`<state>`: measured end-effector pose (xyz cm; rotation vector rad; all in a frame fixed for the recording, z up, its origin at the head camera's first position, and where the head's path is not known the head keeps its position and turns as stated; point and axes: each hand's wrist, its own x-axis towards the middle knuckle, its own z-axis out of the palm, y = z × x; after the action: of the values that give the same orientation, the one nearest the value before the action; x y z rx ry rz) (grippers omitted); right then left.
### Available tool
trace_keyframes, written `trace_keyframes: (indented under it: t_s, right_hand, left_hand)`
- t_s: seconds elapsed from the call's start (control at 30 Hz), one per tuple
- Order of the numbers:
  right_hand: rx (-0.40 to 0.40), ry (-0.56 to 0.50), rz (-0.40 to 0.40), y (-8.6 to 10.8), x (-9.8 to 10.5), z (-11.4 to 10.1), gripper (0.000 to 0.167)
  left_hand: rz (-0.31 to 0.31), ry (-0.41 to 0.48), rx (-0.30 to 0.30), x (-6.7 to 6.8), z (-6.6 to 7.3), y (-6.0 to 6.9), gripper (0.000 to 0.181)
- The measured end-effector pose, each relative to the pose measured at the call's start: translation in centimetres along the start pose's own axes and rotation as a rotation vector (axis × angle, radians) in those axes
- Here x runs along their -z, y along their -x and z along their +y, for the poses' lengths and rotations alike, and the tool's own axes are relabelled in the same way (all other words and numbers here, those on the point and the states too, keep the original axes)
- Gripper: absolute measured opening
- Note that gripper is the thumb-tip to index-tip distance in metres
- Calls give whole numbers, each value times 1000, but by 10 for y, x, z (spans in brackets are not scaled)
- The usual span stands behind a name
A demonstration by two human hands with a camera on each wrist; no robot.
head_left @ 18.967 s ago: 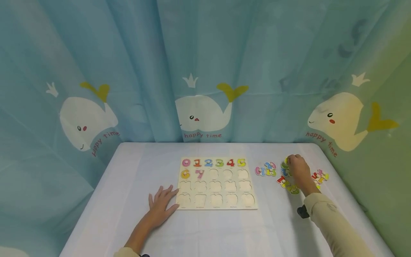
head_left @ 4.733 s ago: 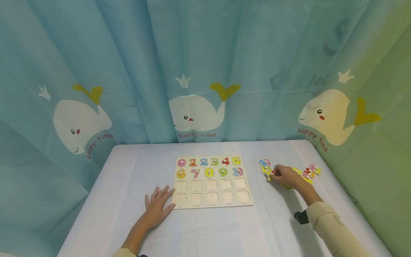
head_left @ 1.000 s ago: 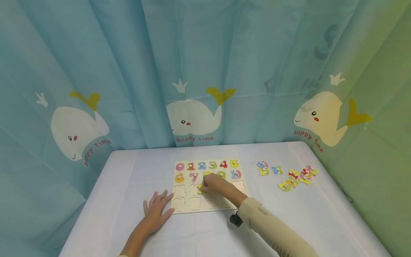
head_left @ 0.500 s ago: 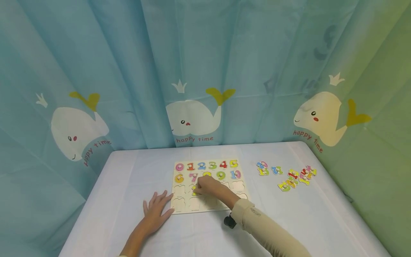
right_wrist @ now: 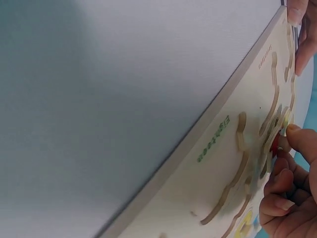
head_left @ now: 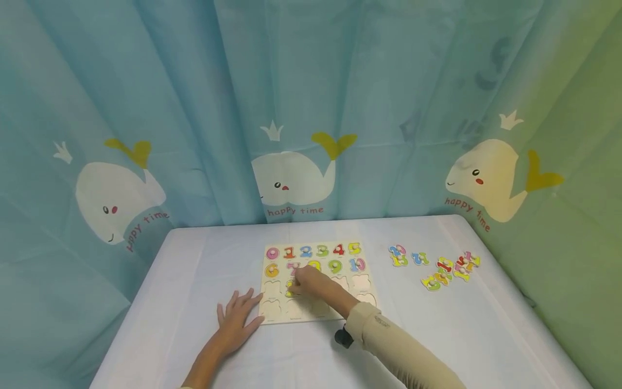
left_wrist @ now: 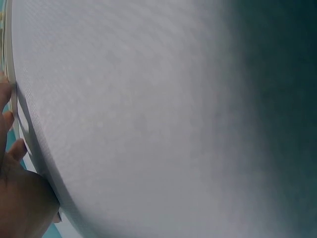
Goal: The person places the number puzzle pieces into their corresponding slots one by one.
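A pale wooden number puzzle board [head_left: 323,319] lies on the table, with coloured pieces 0 to 10 seated in its top two rows. My right hand [head_left: 316,283] pinches a yellow number puzzle piece [head_left: 290,288] over the second recess of the third row. Fingers hide most of this piece; in the right wrist view, yellow and red parts of the number piece [right_wrist: 275,143] show beneath the right hand [right_wrist: 292,198], and whether it sits flush I cannot tell. With spread fingers, my left hand [head_left: 235,319] rests on the table, fingertips touching the board's left edge.
Right of the board lie loose number pieces: a small cluster [head_left: 398,260], a blue piece [head_left: 420,259], a yellow and green piece [head_left: 430,282], and more grouped pieces [head_left: 466,265] farther right. Behind the white table [head_left: 218,259] hangs a blue whale-print curtain [head_left: 214,108].
My right hand went from the loose pieces to the board with a yellow piece, then slid slightly left to the second recess. Earlier, pieces 8, 9 and 10 were added. The left hand stayed put.
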<state>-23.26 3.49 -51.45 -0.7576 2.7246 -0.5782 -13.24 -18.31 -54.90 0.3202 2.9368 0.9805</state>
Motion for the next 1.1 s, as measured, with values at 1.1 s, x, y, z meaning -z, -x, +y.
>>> trace_keyframes:
  t_s: [1.1]
  right_hand:
    - [-93,48,-67,-28,-11,-52,16]
  left_hand:
    - [-6,-1,2,0,0,-1,47]
